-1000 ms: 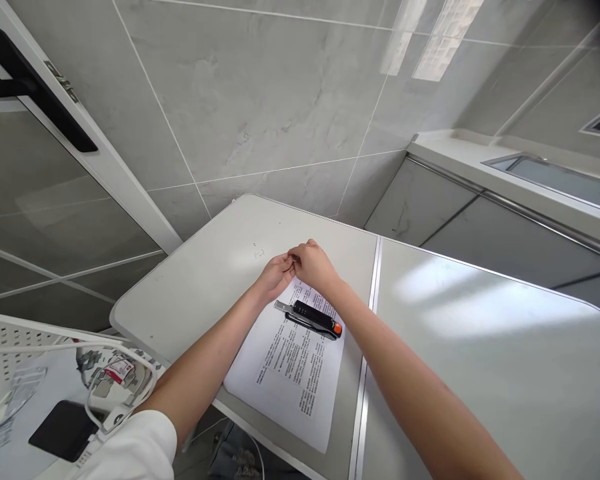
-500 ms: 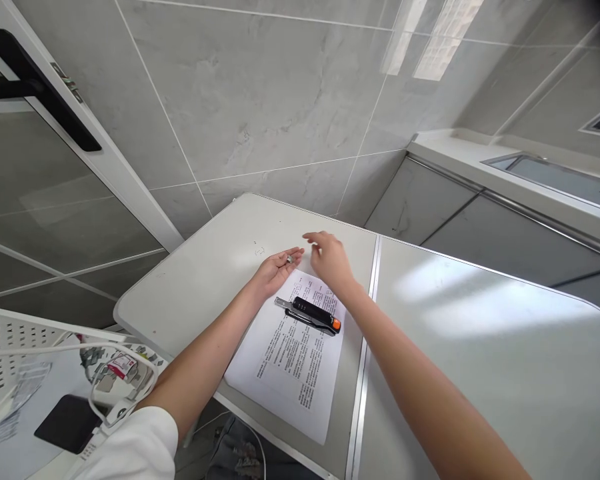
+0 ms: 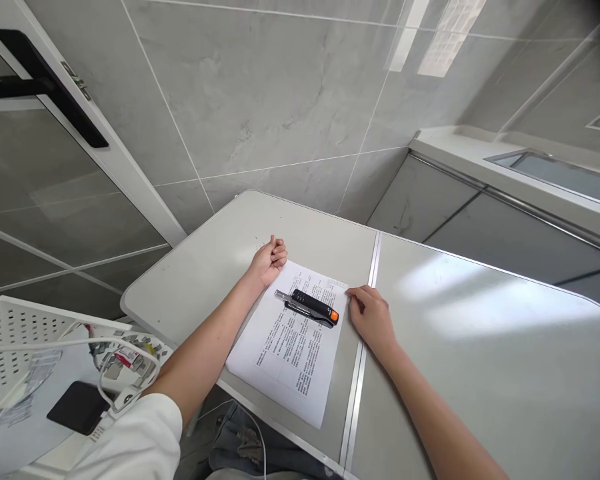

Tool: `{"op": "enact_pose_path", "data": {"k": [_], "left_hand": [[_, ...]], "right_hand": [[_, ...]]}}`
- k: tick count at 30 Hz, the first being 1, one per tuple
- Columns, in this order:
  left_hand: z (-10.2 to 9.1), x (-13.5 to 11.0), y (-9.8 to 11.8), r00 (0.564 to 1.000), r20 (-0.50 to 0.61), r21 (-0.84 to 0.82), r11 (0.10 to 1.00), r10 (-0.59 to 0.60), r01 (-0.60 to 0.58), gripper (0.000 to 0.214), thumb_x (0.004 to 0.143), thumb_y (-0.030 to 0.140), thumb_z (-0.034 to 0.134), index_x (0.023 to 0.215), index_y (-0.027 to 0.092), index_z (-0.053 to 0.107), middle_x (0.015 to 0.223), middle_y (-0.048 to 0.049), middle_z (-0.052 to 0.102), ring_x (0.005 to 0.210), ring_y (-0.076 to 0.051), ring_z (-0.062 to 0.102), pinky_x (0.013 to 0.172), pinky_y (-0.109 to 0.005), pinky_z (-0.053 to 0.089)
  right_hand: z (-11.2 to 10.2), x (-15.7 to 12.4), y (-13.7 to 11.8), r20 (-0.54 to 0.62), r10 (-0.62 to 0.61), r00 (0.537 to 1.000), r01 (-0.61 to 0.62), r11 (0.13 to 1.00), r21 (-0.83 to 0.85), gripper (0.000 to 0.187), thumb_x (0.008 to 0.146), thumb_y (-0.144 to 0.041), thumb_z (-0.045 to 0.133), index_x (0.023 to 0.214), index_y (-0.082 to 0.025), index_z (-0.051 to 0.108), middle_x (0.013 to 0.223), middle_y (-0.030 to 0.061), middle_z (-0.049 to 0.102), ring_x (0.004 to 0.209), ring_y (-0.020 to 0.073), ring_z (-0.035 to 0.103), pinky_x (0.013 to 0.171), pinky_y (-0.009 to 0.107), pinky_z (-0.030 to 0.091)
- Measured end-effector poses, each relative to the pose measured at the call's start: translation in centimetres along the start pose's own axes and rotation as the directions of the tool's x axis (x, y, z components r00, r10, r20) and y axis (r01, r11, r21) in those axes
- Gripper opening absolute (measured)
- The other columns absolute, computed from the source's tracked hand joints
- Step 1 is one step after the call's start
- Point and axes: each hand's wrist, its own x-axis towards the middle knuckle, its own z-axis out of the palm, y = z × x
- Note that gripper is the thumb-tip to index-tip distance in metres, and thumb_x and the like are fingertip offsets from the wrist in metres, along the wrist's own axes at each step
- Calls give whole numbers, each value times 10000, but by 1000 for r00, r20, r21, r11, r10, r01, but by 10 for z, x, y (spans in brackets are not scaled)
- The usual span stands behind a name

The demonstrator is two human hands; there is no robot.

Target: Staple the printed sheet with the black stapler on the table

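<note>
A printed sheet of paper [image 3: 290,347] lies on a pale grey table [image 3: 220,267]. On the sheet's upper part rests a black utility knife [image 3: 307,306] with an orange end and a bare metal tip. My left hand [image 3: 268,260] sits curled into a loose fist at the sheet's top left corner; what it encloses is hidden. My right hand [image 3: 370,317] rests on the table by the sheet's right edge, fingertips bent and touching the paper's top right corner, a short way from the knife's orange end.
A metal seam [image 3: 365,347] joins a second tabletop [image 3: 480,347] on the right. A white perforated basket [image 3: 25,333] at lower left holds cables, packets and a black phone [image 3: 77,408]. Tiled wall behind, a door with black handle [image 3: 50,80] at left, a counter [image 3: 520,173] at right.
My hands, pinched together above the paper a second ago, have separated. The left closed into a fist round a small metal piece; the right swung down to the sheet's right edge.
</note>
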Motion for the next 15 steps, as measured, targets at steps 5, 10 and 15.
{"op": "enact_pose_path", "data": {"k": [5, 10, 15], "left_hand": [[23, -33, 33, 995, -47, 158, 984, 91, -83, 271, 1004, 233, 584, 748, 153, 546, 581, 71, 310, 403, -36, 271, 349, -167, 207], [28, -117, 77, 937, -80, 333, 895, 339, -295, 133, 911, 143, 559, 787, 137, 608, 655, 25, 417, 465, -47, 359, 409, -170, 281], [-34, -230, 127, 647, -210, 530, 642, 733, -554, 152, 779, 23, 590, 863, 134, 651, 808, -36, 578, 604, -63, 498, 534, -171, 389]], "right_hand": [[3, 2, 7, 4, -14, 1000, 14, 1000, 8, 238, 905, -221, 466, 902, -231, 703, 936, 57, 696, 906, 233, 630, 834, 376, 498], [1, -1, 13, 0, -77, 997, 77, 997, -17, 223, 869, -280, 487, 885, -244, 706, 937, 63, 710, 890, 252, 656, 860, 402, 500], [4, 0, 25, -7, -103, 995, 103, 993, -53, 188, 812, -336, 530, 865, -307, 708, 913, 70, 727, 831, 296, 674, 808, 461, 493]]}}
